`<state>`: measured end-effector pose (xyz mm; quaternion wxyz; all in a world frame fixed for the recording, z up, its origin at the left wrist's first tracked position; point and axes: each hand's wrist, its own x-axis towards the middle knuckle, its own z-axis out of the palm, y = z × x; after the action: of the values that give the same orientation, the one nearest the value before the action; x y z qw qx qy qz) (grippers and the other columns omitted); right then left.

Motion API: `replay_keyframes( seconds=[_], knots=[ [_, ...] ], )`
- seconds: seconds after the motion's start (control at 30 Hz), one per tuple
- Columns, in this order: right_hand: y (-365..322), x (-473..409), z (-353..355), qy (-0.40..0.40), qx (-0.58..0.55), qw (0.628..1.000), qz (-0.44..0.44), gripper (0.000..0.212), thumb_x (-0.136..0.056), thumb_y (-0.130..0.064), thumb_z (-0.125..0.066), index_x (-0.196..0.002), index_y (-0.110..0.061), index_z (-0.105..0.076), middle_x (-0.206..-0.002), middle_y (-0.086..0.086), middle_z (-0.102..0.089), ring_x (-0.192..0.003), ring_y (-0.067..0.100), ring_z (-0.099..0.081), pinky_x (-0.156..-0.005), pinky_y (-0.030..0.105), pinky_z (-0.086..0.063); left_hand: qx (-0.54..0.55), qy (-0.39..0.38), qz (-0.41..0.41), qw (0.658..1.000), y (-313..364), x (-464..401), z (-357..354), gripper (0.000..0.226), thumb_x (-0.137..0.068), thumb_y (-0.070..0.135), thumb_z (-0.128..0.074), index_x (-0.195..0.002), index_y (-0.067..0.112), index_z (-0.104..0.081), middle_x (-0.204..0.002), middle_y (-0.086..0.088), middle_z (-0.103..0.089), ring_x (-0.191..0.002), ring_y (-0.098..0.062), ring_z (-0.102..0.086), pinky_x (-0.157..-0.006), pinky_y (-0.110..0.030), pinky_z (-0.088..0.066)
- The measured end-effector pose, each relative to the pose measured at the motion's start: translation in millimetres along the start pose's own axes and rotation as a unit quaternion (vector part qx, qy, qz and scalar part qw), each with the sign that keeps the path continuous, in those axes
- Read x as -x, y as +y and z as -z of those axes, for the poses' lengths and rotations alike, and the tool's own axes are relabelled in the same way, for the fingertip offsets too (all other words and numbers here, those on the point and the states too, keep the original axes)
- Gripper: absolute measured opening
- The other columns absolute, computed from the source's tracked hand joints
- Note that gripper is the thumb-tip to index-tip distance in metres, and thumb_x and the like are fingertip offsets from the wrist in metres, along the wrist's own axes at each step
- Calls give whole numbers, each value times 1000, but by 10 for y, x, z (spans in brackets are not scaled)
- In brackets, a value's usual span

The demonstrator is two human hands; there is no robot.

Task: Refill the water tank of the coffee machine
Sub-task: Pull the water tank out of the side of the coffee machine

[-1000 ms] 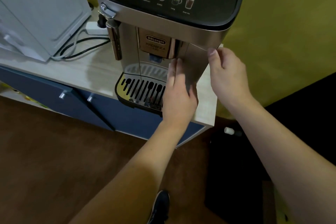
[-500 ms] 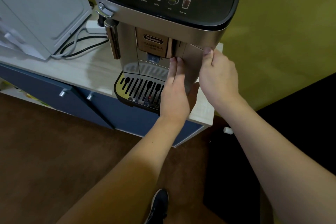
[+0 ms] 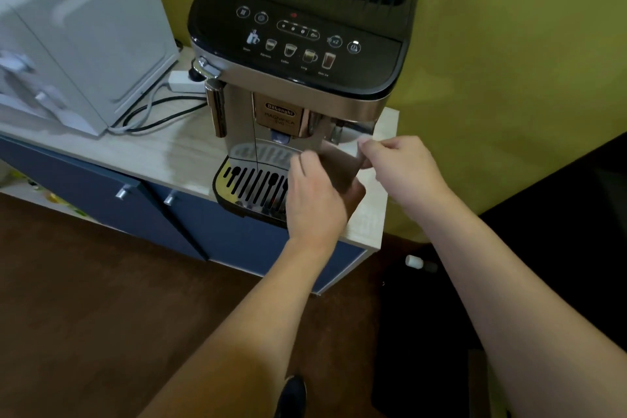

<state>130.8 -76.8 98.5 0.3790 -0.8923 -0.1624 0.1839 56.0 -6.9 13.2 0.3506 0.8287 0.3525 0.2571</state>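
Note:
The silver and black coffee machine stands on the right end of a light wooden counter. Its water tank is the silver panel at the front right, beside the spout, and looks drawn slightly forward. My left hand grips the tank's left side, in front of the drip tray. My right hand pinches the tank's upper right corner with its fingertips. Both hands are blurred by motion, and the tank's lower part is hidden behind my left hand.
A white appliance sits left of the machine, with cables and a power strip between them. Blue cabinet doors are below the counter. A yellow wall is close on the right. A small white bottle lies on the dark floor.
The view has tilted up, so more of the machine's top shows. Both hands have shifted on the tank: the right moved to its upper right corner, and the tank front seems slightly pulled out.

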Motion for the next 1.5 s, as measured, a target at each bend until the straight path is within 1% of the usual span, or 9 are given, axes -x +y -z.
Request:
replay_keyframes(
  seconds=[0.07, 0.17, 0.27, 0.37, 0.5, 0.63, 0.9, 1.07, 1.5],
  knots=[
    [-3, 5, 88, -28, -30, 999, -24, 34, -92, -41, -54, -84, -13, -71, -92, 16, -72, -78, 27, -63, -73, 39, -52, -1, -8, 13, 1000, -8, 95, 81, 63, -71, 38, -79, -117, 11, -46, -112, -2, -48, -104, -17, -52, -79, -22, -37],
    [-46, -22, 125, -45, -81, 995, -40, 20, -95, -35, -54, -79, -26, -62, -93, 8, -67, -89, 24, -63, -88, 48, -52, -14, -24, 15, 999, 70, 157, 207, 69, -75, 38, -78, -128, 13, -42, -121, -3, -47, -112, -17, -51, -83, -22, -39],
    [-115, -50, 73, -46, -112, 991, -50, 21, -97, -26, -51, -80, -24, -63, -91, 10, -64, -84, 25, -61, -87, 47, -54, -20, -19, 3, 1000, 250, 61, 292, 74, -79, 44, -74, -135, 9, -39, -128, -6, -48, -120, -20, -50, -90, -27, -44],
    [-146, -69, 33, -36, -103, 992, -62, 23, -94, -23, -50, -83, -14, -68, -94, 17, -71, -86, 31, -67, -88, 51, -54, -33, -27, 2, 999, 348, -45, 366, 66, -78, 48, -74, -124, 11, -44, -118, -5, -51, -108, -19, -55, -79, -25, -45],
    [-192, -46, 34, -33, -97, 992, -70, 23, -91, -25, -53, -93, -8, -69, -93, 16, -71, -82, 30, -66, -85, 55, -54, -47, -41, 10, 998, 331, 12, 472, 63, -75, 45, -76, -120, 13, -44, -113, -2, -52, -101, -17, -56, -82, -31, -53],
    [-219, 19, 29, -24, -97, 993, -58, 18, -92, -21, -53, -94, -10, -67, -102, 18, -71, -95, 37, -67, -82, 57, -57, -35, -49, 19, 998, 290, 253, 606, 59, -74, 47, -74, -115, 16, -45, -104, 2, -48, -92, -14, -53, -73, -26, -48],
    [-212, 379, -97, -23, -22, 999, -35, 15, -86, -19, -58, -81, -5, -62, -81, 13, -68, -72, 30, -70, -65, 44, -62, -44, -74, 25, 996, 195, 702, 923, 55, -72, 48, -76, -107, 22, -42, -99, 5, -47, -88, -12, -54, -74, -30, -54],
    [-157, 811, -232, -15, 26, 999, -31, 17, -86, -21, -62, -77, -6, -61, -70, 6, -60, -64, 23, -63, -48, 28, -44, -37, -94, 15, 995, 45, 1085, 1210, 56, -71, 47, -78, -108, 25, -42, -100, 6, -47, -90, -10, -55, -72, -28, -53],
    [-19, 1756, 23, 87, 35, 993, -74, 39, -82, -18, -64, -52, -13, -41, -48, -3, -38, -40, 12, -36, -30, 18, -23, -20, -161, -90, 983, 110, 1656, 1598, 51, -71, 51, -72, -104, 27, -43, -97, 8, -46, -86, -8, -52, -68, -23, -48]
  ],
)
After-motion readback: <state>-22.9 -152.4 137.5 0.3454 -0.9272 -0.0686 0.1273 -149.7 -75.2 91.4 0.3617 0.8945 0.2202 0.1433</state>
